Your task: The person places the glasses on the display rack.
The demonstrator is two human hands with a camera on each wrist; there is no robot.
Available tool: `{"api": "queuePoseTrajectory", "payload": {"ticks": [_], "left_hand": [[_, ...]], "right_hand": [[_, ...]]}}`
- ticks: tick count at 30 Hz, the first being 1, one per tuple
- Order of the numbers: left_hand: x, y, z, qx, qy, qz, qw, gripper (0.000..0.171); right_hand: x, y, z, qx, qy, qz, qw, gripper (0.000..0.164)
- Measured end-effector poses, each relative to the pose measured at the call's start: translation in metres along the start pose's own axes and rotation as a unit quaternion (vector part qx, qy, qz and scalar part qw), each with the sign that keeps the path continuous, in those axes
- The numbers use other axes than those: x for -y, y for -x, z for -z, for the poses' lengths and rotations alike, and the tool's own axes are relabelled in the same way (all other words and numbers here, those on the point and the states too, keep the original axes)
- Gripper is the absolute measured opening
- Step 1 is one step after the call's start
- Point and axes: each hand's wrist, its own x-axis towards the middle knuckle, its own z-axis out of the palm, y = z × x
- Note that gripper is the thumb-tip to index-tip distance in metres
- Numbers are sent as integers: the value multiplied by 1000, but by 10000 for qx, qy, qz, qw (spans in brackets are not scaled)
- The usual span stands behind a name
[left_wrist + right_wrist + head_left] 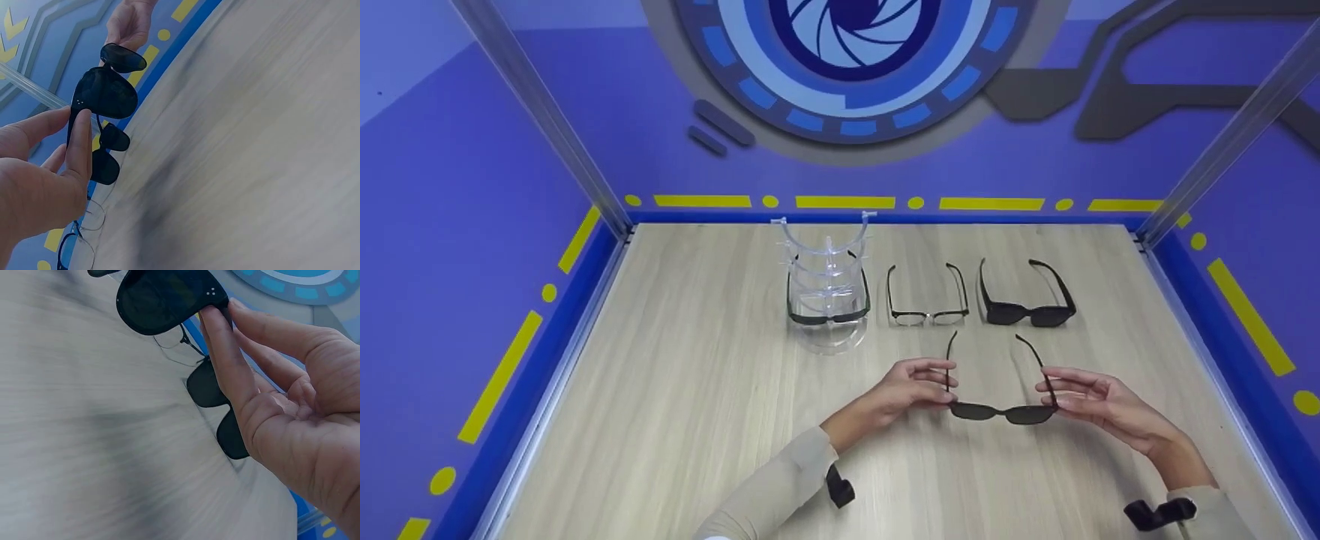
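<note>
My left hand (pixel 906 391) and right hand (pixel 1102 405) hold a pair of dark sunglasses (pixel 1031 415) between them, one temple arm in each hand. The lenses face toward me and the arms point away, unfolded. In the left wrist view, the left thumb and fingers pinch the arm beside a dark lens (pixel 107 93). Similarly, in the right wrist view the right fingers grip the other arm close to its lens (pixel 163 301). The sunglasses appear raised above the wooden table (pixel 675 420).
Behind my hands stand clear-lens glasses (pixel 928 318) and thick black sunglasses (pixel 1030 315), both unfolded. To their left is a transparent tiered display stand (pixel 830 247), with dark-lens glasses (pixel 851 316) at its lower part. Blue panels (pixel 885 176) border the table at the back and sides.
</note>
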Motion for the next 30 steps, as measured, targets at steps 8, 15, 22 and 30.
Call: {"api": "queuePoseTrajectory", "payload": {"ticks": [8, 15, 22, 30], "left_hand": [[-5, 14, 16, 132, -53, -67, 9999, 60], [-2, 26, 35, 187, -95, -85, 9997, 63], [-4, 40, 48, 67, -175, -75, 9998, 63], [-8, 55, 60, -118, -223, -56, 9997, 65]], "right_hand": [[-2, -13, -11, -48, -93, -156, 9998, 51], [-10, -23, -25, -84, 125, -213, 9997, 53], [-18, -36, -37, -188, 161, -330, 9991, 52], [-22, -51, -53, -380, 82, -294, 9988, 49]]}}
